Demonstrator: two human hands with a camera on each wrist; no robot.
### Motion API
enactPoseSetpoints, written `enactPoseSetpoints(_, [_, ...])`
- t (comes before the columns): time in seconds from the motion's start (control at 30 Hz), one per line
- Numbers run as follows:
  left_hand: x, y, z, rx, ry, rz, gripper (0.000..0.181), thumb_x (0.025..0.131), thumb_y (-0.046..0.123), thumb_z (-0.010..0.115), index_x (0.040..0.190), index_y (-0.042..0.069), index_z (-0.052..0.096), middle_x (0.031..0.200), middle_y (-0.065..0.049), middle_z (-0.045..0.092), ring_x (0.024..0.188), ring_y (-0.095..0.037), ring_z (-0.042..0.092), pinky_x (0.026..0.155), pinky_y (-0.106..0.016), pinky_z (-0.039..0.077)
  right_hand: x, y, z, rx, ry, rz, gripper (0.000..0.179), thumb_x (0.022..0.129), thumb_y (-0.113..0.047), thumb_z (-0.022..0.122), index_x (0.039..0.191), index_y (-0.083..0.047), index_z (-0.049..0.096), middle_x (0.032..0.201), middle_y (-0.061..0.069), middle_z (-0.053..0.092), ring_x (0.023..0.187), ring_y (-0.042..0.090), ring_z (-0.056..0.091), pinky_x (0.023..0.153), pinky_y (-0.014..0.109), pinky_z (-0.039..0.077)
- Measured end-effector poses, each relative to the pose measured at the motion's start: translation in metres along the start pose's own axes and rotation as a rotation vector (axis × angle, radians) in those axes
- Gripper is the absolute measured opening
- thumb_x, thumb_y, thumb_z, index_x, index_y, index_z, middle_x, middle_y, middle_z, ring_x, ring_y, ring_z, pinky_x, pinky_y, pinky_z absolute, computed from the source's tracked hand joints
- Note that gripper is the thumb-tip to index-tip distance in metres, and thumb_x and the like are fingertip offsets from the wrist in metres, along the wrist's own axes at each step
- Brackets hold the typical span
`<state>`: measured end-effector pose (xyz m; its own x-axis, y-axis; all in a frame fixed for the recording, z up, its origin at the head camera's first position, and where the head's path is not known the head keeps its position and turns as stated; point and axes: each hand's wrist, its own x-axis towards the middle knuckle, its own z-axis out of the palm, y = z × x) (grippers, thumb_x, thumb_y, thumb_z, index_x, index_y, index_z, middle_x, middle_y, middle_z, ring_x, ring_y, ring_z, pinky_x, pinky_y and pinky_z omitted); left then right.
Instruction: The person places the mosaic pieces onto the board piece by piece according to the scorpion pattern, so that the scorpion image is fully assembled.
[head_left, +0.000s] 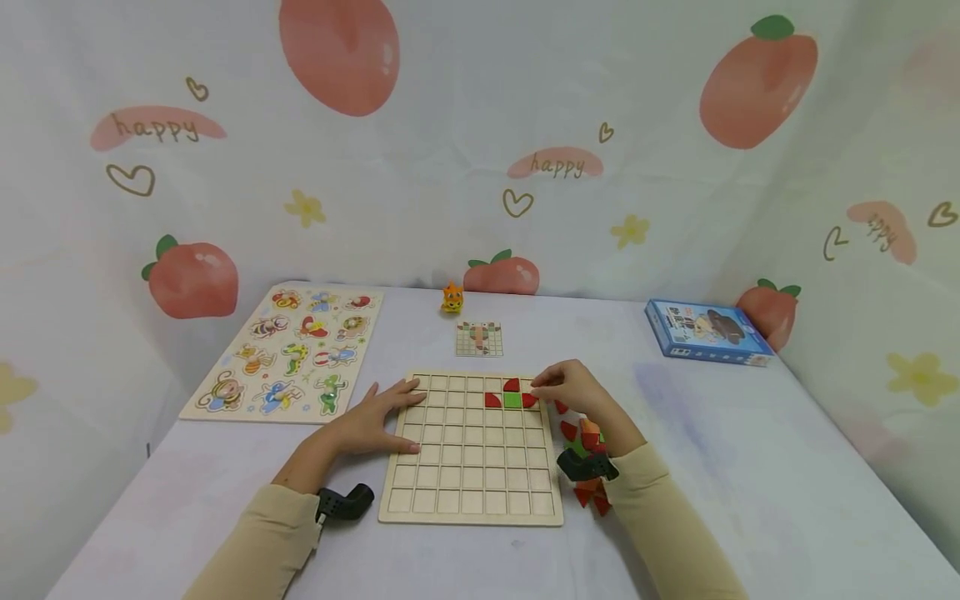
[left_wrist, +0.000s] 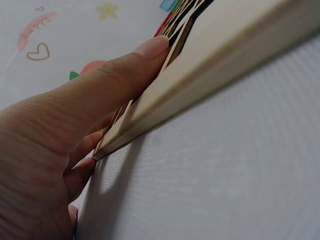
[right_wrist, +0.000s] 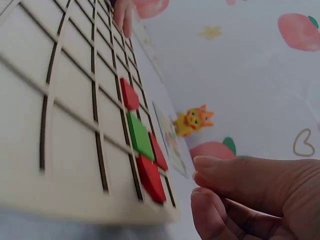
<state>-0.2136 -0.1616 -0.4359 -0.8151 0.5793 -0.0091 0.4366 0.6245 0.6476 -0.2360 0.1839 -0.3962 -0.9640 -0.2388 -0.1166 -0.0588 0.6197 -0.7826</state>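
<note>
A wooden grid board (head_left: 450,479) lies in front of me. My left hand (head_left: 371,421) rests on its left side with fingers spread; in the left wrist view the thumb (left_wrist: 135,65) lies over the rim. Near the top right corner, a green square (head_left: 512,401) has red quarter-round pieces to its left (head_left: 492,401), above it (head_left: 512,385) and to its right (head_left: 529,401). My right hand (head_left: 573,387) is beside the right-hand piece. In the right wrist view, its thumb and fingertips are close together, apart from the pieces, with nothing visible between them.
Loose red, green and orange pieces (head_left: 584,437) lie right of the board, partly hidden under the right wrist. A pattern card (head_left: 478,339) and a small orange-yellow figure (head_left: 452,298) are behind it. An animal puzzle board (head_left: 292,354) lies left, a blue box (head_left: 708,332) back right.
</note>
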Motion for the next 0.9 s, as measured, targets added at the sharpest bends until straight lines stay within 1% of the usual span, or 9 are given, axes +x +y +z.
enactPoseSetpoints(0.03, [0.0, 0.0, 0.0, -0.002, 0.0, 0.002, 0.085, 0.07, 0.048, 0.077, 0.14, 0.013, 0.043, 0.155, -0.01, 0.022, 0.144, -0.034, 0.011, 0.114, -0.057, -0.007, -0.003, 0.002, -0.003, -0.011, 0.003, -0.005, 0.02, 0.086, -0.014, 0.066, 0.099, 0.001, 0.07, 0.094, 0.013, 0.068, 0.078, 0.017, 0.063, 0.07, 0.032, 0.055])
enactPoseSetpoints(0.2, [-0.001, -0.001, 0.0, -0.001, 0.004, 0.018, 0.085, 0.07, 0.048, 0.077, 0.14, 0.011, 0.044, 0.154, -0.014, 0.023, 0.143, -0.037, 0.012, 0.113, -0.06, -0.007, -0.014, 0.02, -0.017, -0.013, 0.017, 0.003, 0.023, 0.086, -0.015, 0.066, 0.1, 0.003, 0.068, 0.099, 0.016, 0.068, 0.082, 0.017, 0.064, 0.076, 0.034, 0.056])
enactPoseSetpoints(0.3, [-0.001, -0.001, 0.0, -0.008, 0.006, 0.013, 0.086, 0.069, 0.048, 0.077, 0.14, 0.012, 0.044, 0.154, -0.013, 0.023, 0.144, -0.036, 0.012, 0.114, -0.059, -0.007, -0.02, 0.032, -0.026, 0.001, 0.03, 0.036, 0.026, 0.085, -0.017, 0.067, 0.102, 0.002, 0.068, 0.099, 0.014, 0.069, 0.083, 0.016, 0.064, 0.077, 0.033, 0.056])
enactPoseSetpoints(0.4, [-0.001, -0.001, 0.0, -0.01, 0.007, 0.016, 0.086, 0.069, 0.048, 0.077, 0.139, 0.011, 0.044, 0.154, -0.014, 0.023, 0.143, -0.037, 0.012, 0.113, -0.059, -0.007, -0.027, 0.043, -0.035, -0.009, 0.031, 0.049, 0.028, 0.086, -0.018, 0.066, 0.105, 0.002, 0.068, 0.1, 0.014, 0.069, 0.086, 0.015, 0.064, 0.08, 0.033, 0.056])
enactPoseSetpoints(0.47, [0.0, -0.001, 0.0, -0.01, 0.006, 0.009, 0.086, 0.069, 0.048, 0.078, 0.14, 0.012, 0.044, 0.155, -0.012, 0.022, 0.144, -0.035, 0.012, 0.114, -0.058, -0.007, -0.033, 0.048, -0.04, -0.018, 0.033, 0.067, 0.028, 0.086, -0.019, 0.066, 0.106, 0.001, 0.068, 0.101, 0.013, 0.069, 0.086, 0.015, 0.063, 0.081, 0.033, 0.055])
enactPoseSetpoints(0.53, [0.0, -0.001, 0.0, -0.009, 0.004, 0.008, 0.086, 0.069, 0.048, 0.077, 0.14, 0.012, 0.044, 0.155, -0.011, 0.022, 0.144, -0.034, 0.012, 0.114, -0.058, -0.007, -0.04, 0.053, -0.045, -0.022, 0.026, 0.08, 0.029, 0.087, -0.019, 0.065, 0.107, 0.002, 0.067, 0.102, 0.014, 0.069, 0.085, 0.015, 0.063, 0.08, 0.032, 0.056])
enactPoseSetpoints(0.67, [0.0, -0.001, 0.0, -0.008, 0.003, -0.004, 0.085, 0.069, 0.048, 0.077, 0.14, 0.014, 0.044, 0.155, -0.008, 0.022, 0.145, -0.032, 0.011, 0.115, -0.056, -0.008, -0.052, 0.061, -0.052, -0.026, 0.022, 0.13, 0.032, 0.086, -0.021, 0.067, 0.108, 0.002, 0.066, 0.101, 0.012, 0.069, 0.081, 0.013, 0.061, 0.075, 0.027, 0.055])
enactPoseSetpoints(0.77, [0.0, -0.001, 0.0, -0.007, 0.006, -0.005, 0.085, 0.069, 0.048, 0.077, 0.139, 0.014, 0.044, 0.155, -0.009, 0.022, 0.145, -0.032, 0.012, 0.115, -0.056, -0.007, -0.061, 0.066, -0.057, -0.027, 0.015, 0.135, 0.034, 0.086, -0.022, 0.067, 0.109, 0.003, 0.065, 0.1, 0.011, 0.068, 0.081, 0.013, 0.059, 0.072, 0.022, 0.051])
enactPoseSetpoints(0.9, [0.0, 0.0, 0.0, -0.009, 0.004, 0.0, 0.085, 0.07, 0.047, 0.077, 0.14, 0.012, 0.044, 0.155, -0.011, 0.022, 0.144, -0.034, 0.012, 0.114, -0.057, -0.007, -0.071, 0.073, -0.064, -0.025, 0.018, 0.118, 0.036, 0.086, -0.022, 0.067, 0.11, 0.005, 0.065, 0.096, 0.01, 0.068, 0.079, 0.014, 0.057, 0.068, 0.021, 0.05])
